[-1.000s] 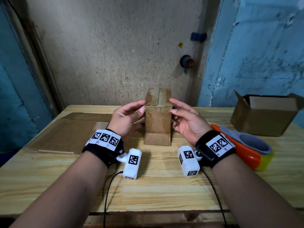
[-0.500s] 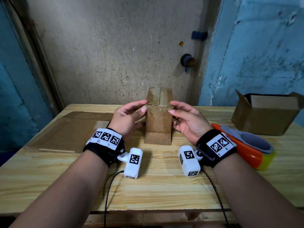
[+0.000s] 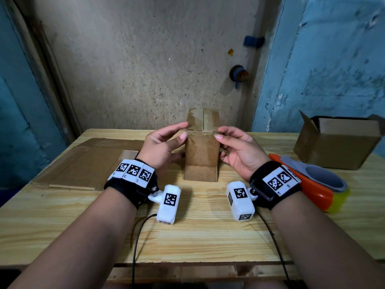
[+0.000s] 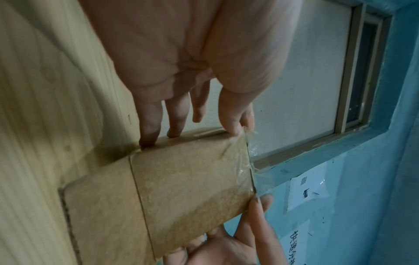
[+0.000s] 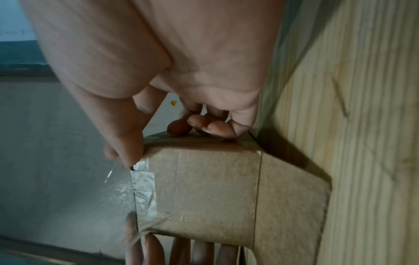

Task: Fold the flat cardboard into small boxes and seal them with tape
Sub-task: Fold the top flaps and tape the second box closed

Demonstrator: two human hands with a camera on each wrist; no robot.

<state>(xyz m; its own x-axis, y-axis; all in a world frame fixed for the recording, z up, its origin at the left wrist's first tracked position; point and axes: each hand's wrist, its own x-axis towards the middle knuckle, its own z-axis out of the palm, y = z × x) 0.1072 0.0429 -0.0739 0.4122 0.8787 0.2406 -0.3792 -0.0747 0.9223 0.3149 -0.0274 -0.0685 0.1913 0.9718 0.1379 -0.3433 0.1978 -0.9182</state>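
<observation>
Head view had the small box standing upright near the table's middle, between both hands, 2 closed top flaps meeting at a centre seam, bottom flap splayed toward the camera. Main risk as I judged it: clear tape over the top edge looked wrinkled, so uneven thumb pressure could trap creases or let it lift, and a hard sideways push could tip the tall box. Left hand gripped the left side, thumb at the top front corner, fingers on the side wall. Right hand mirrored it, thumb tip pressed on the tape edge, fingers curled onto the right wall. Tape dispenser sat right, near the open carton; flat cardboard lay left.
</observation>
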